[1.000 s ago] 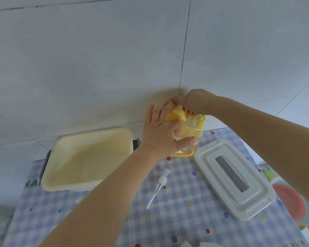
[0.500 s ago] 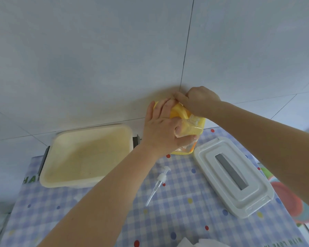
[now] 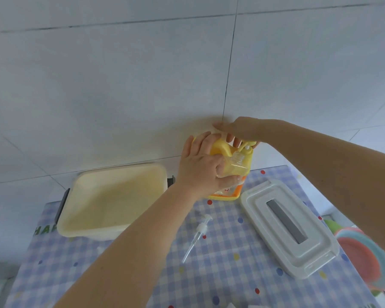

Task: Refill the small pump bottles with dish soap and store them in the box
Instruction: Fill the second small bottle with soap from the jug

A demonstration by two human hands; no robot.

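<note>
The left hand (image 3: pixel 201 165) grips a small clear bottle (image 3: pixel 232 166) tilted against the yellow dish soap jug (image 3: pixel 236 192), while the right hand (image 3: pixel 242 130) presses flat-fingered on the jug's pump, the loose pump (image 3: pixel 197 235) lying below both hands.

box (image 3: pixel 111 196) left, lid (image 3: pixel 289 230) right, pump (image 3: pixel 198 234) between.

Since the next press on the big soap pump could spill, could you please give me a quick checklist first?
1. Small clear bottle held under the spout: ok, the left hand grips it.
2. Right hand on the pump head of the yellow soap jug: ok.
3. Bottle mouth lined up with the spout: cannot tell.
4. Fill level: cannot tell.
5. Small pump within reach: ok, lying on the tablecloth.
6. Box open, lid off: ok.
</note>
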